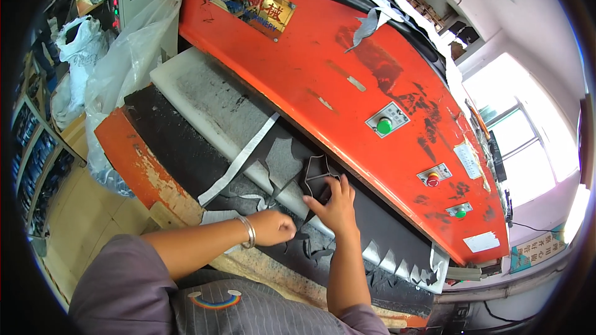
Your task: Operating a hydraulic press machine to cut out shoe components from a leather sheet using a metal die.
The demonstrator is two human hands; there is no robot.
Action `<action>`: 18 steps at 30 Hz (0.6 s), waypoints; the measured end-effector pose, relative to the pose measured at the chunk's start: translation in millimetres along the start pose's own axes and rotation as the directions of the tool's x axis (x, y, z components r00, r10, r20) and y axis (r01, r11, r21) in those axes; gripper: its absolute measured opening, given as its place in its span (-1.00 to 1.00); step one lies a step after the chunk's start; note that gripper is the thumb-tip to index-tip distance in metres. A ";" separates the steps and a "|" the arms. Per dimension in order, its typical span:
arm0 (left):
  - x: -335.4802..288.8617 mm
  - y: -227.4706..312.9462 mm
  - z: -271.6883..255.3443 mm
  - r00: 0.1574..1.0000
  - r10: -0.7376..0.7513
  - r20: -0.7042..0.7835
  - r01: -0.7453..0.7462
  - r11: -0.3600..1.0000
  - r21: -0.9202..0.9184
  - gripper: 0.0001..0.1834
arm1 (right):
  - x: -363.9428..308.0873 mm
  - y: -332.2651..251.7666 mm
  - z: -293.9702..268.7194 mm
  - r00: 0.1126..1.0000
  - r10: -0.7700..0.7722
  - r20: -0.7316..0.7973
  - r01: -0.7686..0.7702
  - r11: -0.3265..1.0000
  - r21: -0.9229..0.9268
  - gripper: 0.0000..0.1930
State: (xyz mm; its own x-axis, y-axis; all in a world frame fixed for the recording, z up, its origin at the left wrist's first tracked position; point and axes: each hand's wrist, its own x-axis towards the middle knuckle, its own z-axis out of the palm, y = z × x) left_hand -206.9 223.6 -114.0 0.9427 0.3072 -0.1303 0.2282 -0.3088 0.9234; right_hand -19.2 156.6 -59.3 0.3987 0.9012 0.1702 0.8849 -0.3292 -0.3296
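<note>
On my feed I have 2 bare hands over the bed of a machine. The right hand (pixel 337 206) is grasping a dark, angular metal die (pixel 317 177), which sits just ahead of its fingertips and thumb; how firmly it grips, I cannot tell. The die rests on a black sheet (pixel 388 223) that also stretches away to the right of that hand. The left hand (pixel 272 227) is clenched in a fist, nearer the body and left of the right hand; I cannot tell whether anything is inside it. I count 2 silver bangles (pixel 249 231) at its wrist.

Ahead of the left hand I see a gray angular patch (pixel 284 160), just beside the die. A white strip (pixel 241 159) slants ahead and to the left of the fist. Black scraps (pixel 318 249) lie between the left hand and the right forearm. Beyond both hands, a red-orange beam (pixel 310 68) carries 2 green buttons (pixel 384 126) and 1 red button (pixel 433 178).
</note>
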 end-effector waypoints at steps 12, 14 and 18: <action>19.9 -30.5 2.7 0.975 -0.122 -0.188 -0.019 0.791 -0.612 -0.36 | -79.6 -40.9 49.3 0.969 0.070 0.239 -0.215 0.718 0.662 -0.41; 13.3 -26.5 8.0 0.988 -0.145 -0.053 0.079 0.772 -0.631 -0.32 | -105.4 -33.3 45.2 0.938 0.137 0.319 -0.346 0.448 0.824 -0.43; 10.3 -36.2 23.9 0.990 -0.114 -0.082 0.043 0.801 -0.597 -0.34 | -122.7 -16.2 24.9 0.889 0.002 0.457 -0.442 0.261 0.858 -0.45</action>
State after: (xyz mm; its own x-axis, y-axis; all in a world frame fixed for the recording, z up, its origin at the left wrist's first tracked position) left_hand -199.6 216.5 -157.4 0.8873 0.4133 -0.2046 0.0776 0.3035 0.9497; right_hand -88.6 58.3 -97.9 0.2462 0.9297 -0.2738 -0.1521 -0.2420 -0.9583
